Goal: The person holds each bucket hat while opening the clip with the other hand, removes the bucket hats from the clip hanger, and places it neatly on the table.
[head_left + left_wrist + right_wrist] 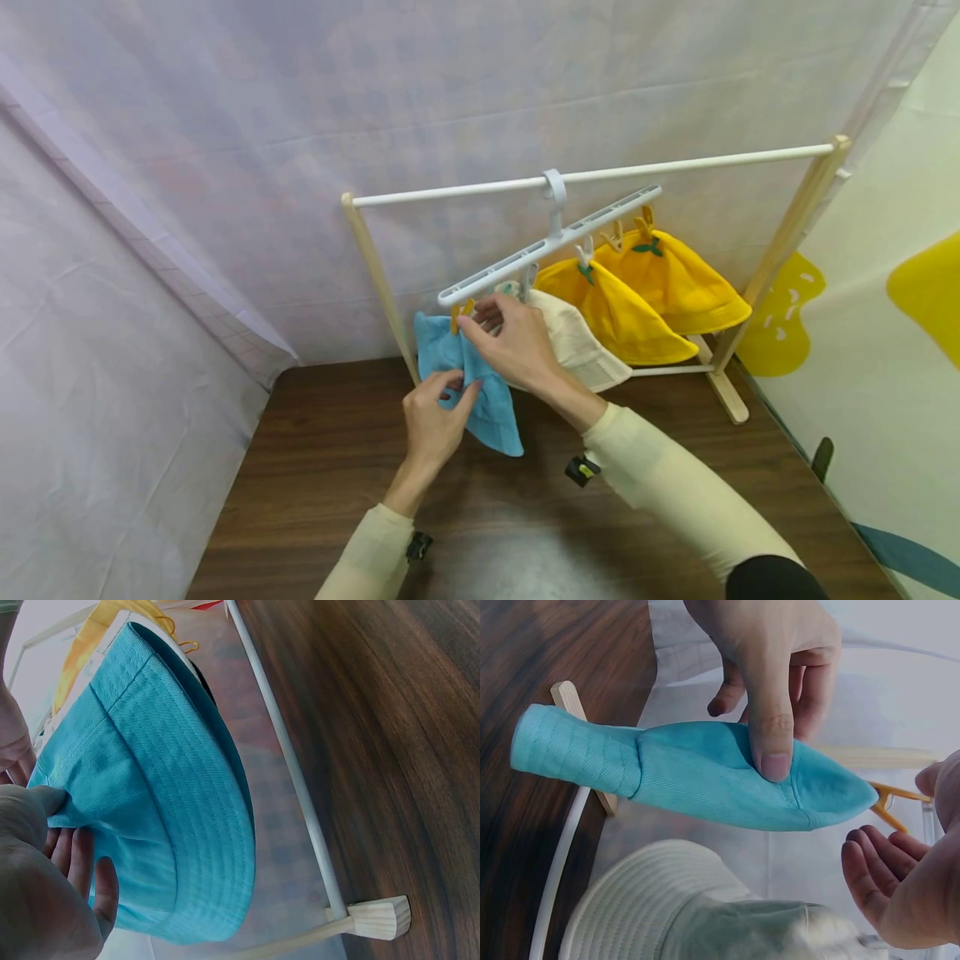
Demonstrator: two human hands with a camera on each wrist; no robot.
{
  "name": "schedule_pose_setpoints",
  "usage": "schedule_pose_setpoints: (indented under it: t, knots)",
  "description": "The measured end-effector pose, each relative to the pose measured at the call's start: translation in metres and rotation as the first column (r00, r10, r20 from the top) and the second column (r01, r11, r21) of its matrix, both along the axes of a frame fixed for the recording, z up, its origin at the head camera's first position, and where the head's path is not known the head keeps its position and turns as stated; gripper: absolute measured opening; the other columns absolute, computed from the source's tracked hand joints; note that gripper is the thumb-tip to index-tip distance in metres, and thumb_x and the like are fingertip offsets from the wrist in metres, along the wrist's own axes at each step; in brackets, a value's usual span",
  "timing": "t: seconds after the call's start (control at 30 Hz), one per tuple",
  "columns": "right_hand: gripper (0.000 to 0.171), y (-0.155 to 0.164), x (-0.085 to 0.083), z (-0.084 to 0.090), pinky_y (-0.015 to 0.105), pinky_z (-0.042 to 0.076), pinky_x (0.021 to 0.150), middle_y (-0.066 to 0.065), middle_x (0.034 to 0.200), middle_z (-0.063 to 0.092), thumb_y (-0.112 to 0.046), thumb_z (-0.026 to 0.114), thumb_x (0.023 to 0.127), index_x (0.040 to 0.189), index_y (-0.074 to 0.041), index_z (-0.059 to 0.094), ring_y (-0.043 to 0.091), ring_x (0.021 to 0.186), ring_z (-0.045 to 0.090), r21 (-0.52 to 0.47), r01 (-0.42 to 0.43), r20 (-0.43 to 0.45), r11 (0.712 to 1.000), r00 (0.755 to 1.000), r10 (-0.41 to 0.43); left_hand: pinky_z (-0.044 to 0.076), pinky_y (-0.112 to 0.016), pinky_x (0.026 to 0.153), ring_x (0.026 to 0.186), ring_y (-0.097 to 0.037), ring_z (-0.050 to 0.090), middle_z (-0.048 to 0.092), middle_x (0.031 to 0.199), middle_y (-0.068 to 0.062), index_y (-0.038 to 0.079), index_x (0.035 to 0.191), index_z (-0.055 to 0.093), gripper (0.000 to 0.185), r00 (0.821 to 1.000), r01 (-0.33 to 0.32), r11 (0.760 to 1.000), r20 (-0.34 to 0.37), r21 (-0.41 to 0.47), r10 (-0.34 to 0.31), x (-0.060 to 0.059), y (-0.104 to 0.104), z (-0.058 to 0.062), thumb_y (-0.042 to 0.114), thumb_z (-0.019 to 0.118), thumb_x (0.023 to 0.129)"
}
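Note:
A blue bucket hat (491, 408) hangs at the left end of a white clip hanger (491, 273), its crown under an orange clip (454, 320). My left hand (435, 425) pinches the hat's side; in the right wrist view its thumb (772, 754) lies on the fabric with fingers behind. Near the clip is my right hand (517, 342), its thumb and loosely bent fingers (874, 862) apart on either side of it in the right wrist view. Just right of the blue hat hangs a cream hat (573, 337), partly behind my right hand.
Two yellow hats (622, 321) hang farther right on the same hanger, among other clips. The hanger hooks over the white rail (465, 192) of a rack with wooden posts (783, 242). Beneath is a dark wood table (300, 467), with pale cloth behind it.

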State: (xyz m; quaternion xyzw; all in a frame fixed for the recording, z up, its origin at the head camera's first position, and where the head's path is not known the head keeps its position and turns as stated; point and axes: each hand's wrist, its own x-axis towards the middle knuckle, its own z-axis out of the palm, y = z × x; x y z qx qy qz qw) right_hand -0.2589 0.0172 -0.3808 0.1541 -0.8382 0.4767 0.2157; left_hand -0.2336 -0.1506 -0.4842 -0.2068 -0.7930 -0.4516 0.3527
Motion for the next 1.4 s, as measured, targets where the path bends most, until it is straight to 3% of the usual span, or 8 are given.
schedule_pose_setpoints:
  t: [0.23,1.4]
  knots:
    - [0.036,-0.004,-0.003,0.003,0.039,0.067,0.077,0.011,0.102,0.084,-0.039,0.080,0.103,0.113,-0.005,0.076,0.023,0.089,0.081,-0.010,0.016,0.029,1.000,0.999,-0.016,0.068,-0.042,0.068,0.077,-0.026,0.080,0.083,0.089,-0.014,0.003,0.098,0.084,0.015,1.000,0.006,1.000,0.009,0.001,-0.006,-0.001,0.000,-0.001,0.013,0.094,0.092]
    - [0.031,-0.013,-0.008,0.001,0.032,0.066,0.066,0.014,0.091,0.085,-0.033,0.087,0.098,0.096,-0.004,0.075,0.025,0.078,0.082,-0.089,0.073,-0.045,0.993,0.996,-0.077,0.068,-0.044,0.068,0.076,-0.028,0.080,0.084,0.089,-0.014,0.003,0.097,0.085,0.015,1.000,0.011,1.000,0.000,0.024,-0.011,0.003,0.001,0.002,0.012,0.095,0.091]
